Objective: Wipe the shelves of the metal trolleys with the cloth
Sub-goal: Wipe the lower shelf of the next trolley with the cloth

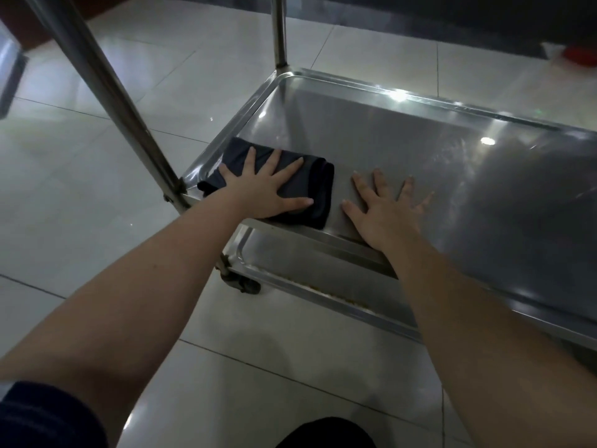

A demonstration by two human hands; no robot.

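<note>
While your left hand is pressing flat on the dark folded cloth, fingers spread, that cloth is lying under your palm at the near left corner of the shelf. Your right hand is resting just beside it, fingers splayed on bare steel. Glossy pale floor tiles are gleaming around the trolley.

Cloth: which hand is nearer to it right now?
Left. The left hand lies flat on the cloth; the right hand lies flat on the bare shelf just right of it.
</note>
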